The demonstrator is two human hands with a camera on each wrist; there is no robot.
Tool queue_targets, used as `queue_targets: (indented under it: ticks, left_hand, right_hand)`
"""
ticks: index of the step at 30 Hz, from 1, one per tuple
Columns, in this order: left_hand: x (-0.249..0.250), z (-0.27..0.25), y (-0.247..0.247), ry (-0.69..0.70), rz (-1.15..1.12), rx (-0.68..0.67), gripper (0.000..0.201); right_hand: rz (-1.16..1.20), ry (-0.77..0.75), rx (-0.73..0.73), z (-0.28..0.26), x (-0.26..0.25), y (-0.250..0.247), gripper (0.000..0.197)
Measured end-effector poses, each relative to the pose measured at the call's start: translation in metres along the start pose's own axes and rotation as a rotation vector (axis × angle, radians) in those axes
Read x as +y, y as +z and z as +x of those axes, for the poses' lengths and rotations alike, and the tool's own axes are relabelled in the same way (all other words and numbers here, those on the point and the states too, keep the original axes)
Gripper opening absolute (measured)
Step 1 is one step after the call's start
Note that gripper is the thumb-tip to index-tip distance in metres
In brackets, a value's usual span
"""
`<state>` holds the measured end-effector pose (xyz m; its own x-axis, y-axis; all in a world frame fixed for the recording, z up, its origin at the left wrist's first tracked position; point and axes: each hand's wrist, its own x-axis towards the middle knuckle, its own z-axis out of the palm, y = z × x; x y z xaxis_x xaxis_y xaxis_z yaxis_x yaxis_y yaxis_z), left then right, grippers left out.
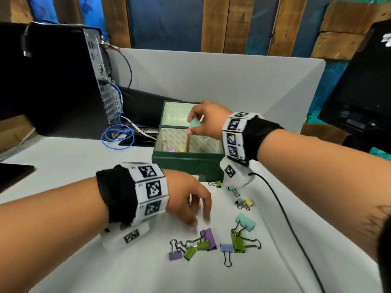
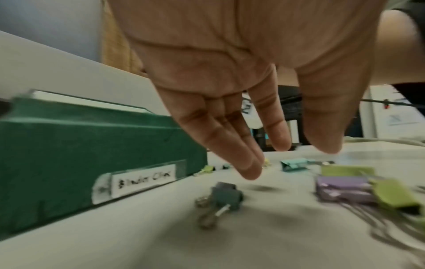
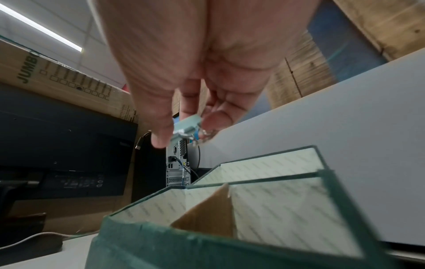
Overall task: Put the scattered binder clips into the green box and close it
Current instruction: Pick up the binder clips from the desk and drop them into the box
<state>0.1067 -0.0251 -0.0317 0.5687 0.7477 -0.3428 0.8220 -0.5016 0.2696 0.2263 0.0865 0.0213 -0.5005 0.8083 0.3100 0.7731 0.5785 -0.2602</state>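
Green box (image 1: 186,166): matt cloth-like covering, printed paper lining, cardboard divider (image 1: 187,142). Binder clips (image 1: 203,245): painted bodies, shiny wire handles. Table (image 1: 84,261): smooth matt white.

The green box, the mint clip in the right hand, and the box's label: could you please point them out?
green box (image 1: 186,163), head view, front wall.
mint clip (image 1: 195,123), head view, its body between the fingers.
label (image 2: 143,180), left wrist view, middle of the white strip.

We see a white tabletop (image 1: 84,261) | on it: open green box (image 1: 186,166), scattered binder clips (image 1: 211,244), computer tower (image 1: 63,81), blue cable (image 1: 118,138), black cable (image 1: 281,208).
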Motion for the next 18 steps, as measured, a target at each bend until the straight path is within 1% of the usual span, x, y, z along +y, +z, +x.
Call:
queue_targets:
  ticks: [2,4,7,9,11,14,16,18]
  left_hand:
    - [0.008,0.000,0.007,0.033,0.022,-0.025,0.038]
    - [0.013,0.000,0.013,0.040,0.056,-0.024,0.041]
    - [0.015,0.003,0.019,0.038,0.100,-0.030,0.044]
    - [0.015,0.005,0.021,0.049,0.104,-0.049,0.044]
    - [0.014,0.006,0.023,0.061,0.106,-0.059,0.042]
    - [0.013,0.010,0.026,0.053,0.118,-0.041,0.039]
    - [0.012,0.011,0.027,0.049,0.114,-0.033,0.037]
    - [0.010,0.012,0.027,0.046,0.104,-0.030,0.034]
  right_hand:
    - [0.019,-0.021,0.024,0.013,-0.008,0.007,0.033]
    - [0.064,-0.030,0.006,0.021,-0.013,0.015,0.034]
    - [0.165,-0.019,-0.093,0.026,-0.015,0.028,0.038]
    - [0.186,-0.014,-0.176,0.024,-0.011,0.035,0.040]
    - [0.191,-0.021,-0.214,0.020,-0.006,0.038,0.044]
    - [0.288,-0.006,-0.175,0.008,0.002,0.031,0.046]
    - [0.309,0.000,-0.146,-0.003,0.008,0.022,0.040]
    - [0.267,-0.008,-0.121,-0.017,0.012,0.013,0.029]
